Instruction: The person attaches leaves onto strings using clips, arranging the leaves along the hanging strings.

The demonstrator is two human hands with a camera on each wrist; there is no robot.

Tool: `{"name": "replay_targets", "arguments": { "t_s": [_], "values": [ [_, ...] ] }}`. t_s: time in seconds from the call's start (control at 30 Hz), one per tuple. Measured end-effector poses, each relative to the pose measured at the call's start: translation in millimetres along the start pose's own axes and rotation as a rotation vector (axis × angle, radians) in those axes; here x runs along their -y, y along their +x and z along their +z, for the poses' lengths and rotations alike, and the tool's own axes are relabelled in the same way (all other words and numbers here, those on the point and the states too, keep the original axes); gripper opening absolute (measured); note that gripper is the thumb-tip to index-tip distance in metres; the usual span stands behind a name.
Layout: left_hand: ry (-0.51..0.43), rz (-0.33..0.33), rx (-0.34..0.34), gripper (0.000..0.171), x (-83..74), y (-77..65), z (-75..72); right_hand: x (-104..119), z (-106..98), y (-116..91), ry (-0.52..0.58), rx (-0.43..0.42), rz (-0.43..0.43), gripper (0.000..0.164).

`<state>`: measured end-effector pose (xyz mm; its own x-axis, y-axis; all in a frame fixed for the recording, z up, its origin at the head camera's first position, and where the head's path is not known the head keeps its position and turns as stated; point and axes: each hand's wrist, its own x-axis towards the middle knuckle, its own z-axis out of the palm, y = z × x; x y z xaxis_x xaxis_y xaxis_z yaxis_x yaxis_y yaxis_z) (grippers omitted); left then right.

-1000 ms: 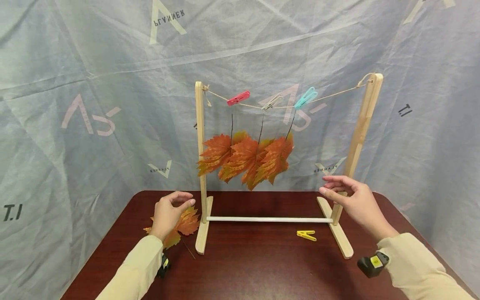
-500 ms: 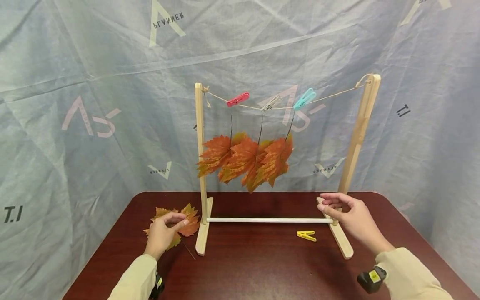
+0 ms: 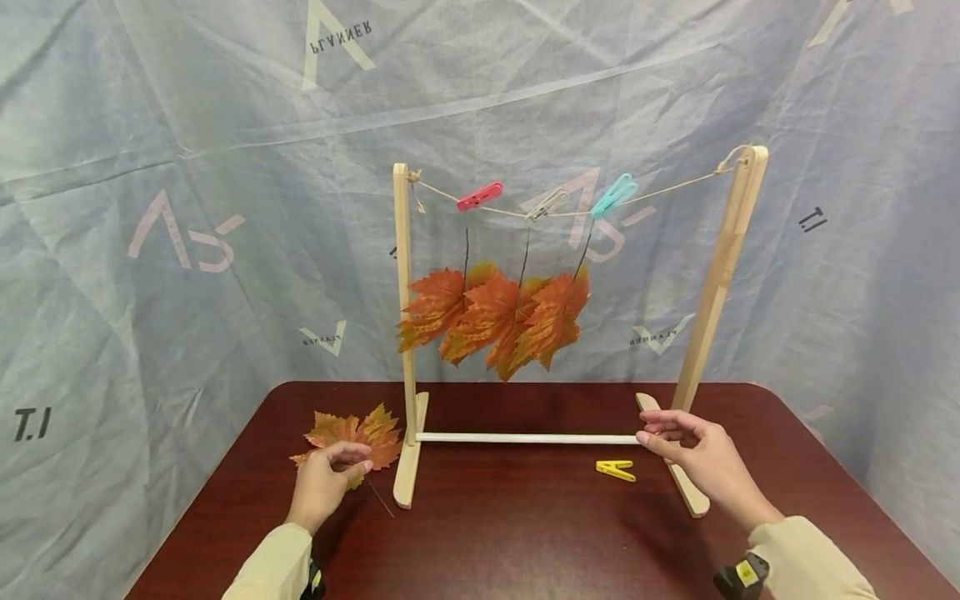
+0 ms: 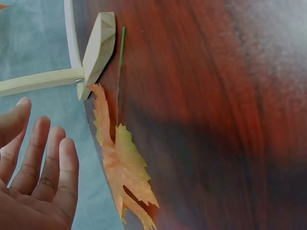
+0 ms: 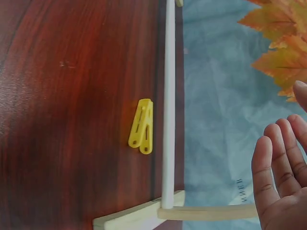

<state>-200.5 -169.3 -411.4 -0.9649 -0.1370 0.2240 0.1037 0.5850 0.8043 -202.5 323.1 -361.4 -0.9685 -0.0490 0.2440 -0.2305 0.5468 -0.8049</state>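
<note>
My left hand [image 3: 326, 483] hovers with relaxed fingers over an orange and yellow artificial maple leaf [image 3: 382, 437] lying on the table at the left. The leaf's thin stem [image 4: 121, 72] points toward the table's front in the left wrist view. My right hand [image 3: 701, 458], fingers loosely bent and holding nothing, is by the foot of the stand's right post. A yellow clothespin [image 3: 615, 470] lies on the table to the left of that hand; the right wrist view shows the clothespin [image 5: 141, 126] beside the white rod.
The wooden stand [image 3: 405, 308] has a white crossbar [image 3: 525, 438] low down and a twine line [image 3: 667, 191] on top. Red [image 3: 480, 197], beige [image 3: 547, 204] and teal [image 3: 614, 195] clothespins sit on the twine, with three maple leaves [image 3: 491, 317] hanging below. Grey fabric [image 3: 225, 333] hangs behind.
Both hands have come down: the left toward the maple leaf on the table, the right along the right post toward its foot. The hanging leaves and the yellow clothespin stay put.
</note>
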Motion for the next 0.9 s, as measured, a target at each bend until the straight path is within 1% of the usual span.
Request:
{"name": "replay_targets", "arguments": {
  "t_s": [0.1,0.2,0.43,0.53,0.63,0.9],
  "values": [
    [-0.014,-0.013,0.012,0.017,2.2,-1.1,1.8,-3.7,3.6,-0.7,0.017,0.006,0.016,0.037],
    [-0.005,-0.016,0.021,0.017,5.0,-2.2,4.8,-6.8,7.9,-1.9,0.026,0.007,0.022,0.037],
    [0.083,0.009,0.027,0.015,10.7,-6.7,11.4,-17.1,17.0,-5.2,0.058,0.04,0.058,0.037],
    [0.097,0.031,0.03,0.015,11.9,-8.2,12.9,-21.2,19.9,-6.0,0.055,0.043,0.074,0.036],
    [0.099,0.036,0.042,0.016,13.4,-9.0,14.0,-24.5,22.9,-6.2,0.053,0.041,0.09,0.035],
    [0.204,0.011,0.103,0.018,17.1,-9.3,15.8,-33.1,31.3,-4.0,0.056,0.06,0.124,0.036]
  ]
}}
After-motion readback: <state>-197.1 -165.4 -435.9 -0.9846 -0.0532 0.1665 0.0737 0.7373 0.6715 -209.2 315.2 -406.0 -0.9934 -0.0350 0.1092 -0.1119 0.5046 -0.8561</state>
